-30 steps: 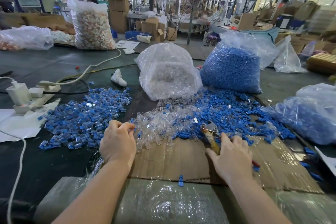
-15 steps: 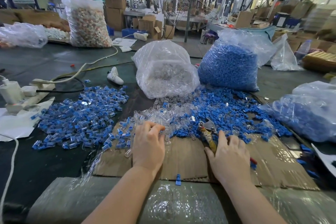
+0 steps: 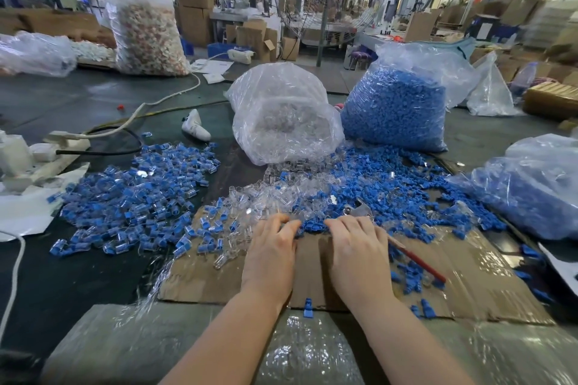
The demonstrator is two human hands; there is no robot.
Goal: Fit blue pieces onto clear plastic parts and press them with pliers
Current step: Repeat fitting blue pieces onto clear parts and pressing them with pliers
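Now my left hand [image 3: 271,255] and right hand [image 3: 356,255] rest on the cardboard sheet [image 3: 488,275], fingers reaching into blue pieces [image 3: 387,184] and clear plastic parts [image 3: 278,197]; whether they grasp anything is hidden. Pliers [image 3: 416,259] lie under my right hand on the dark factory table [image 3: 78,275].

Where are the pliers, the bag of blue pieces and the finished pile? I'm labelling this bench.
pliers [image 3: 359,209]: head view, on the metal head beyond the right hand.
bag of blue pieces [image 3: 394,109]: head view, middle of its filled side.
finished pile [image 3: 134,197]: head view, centre of the heap at left.
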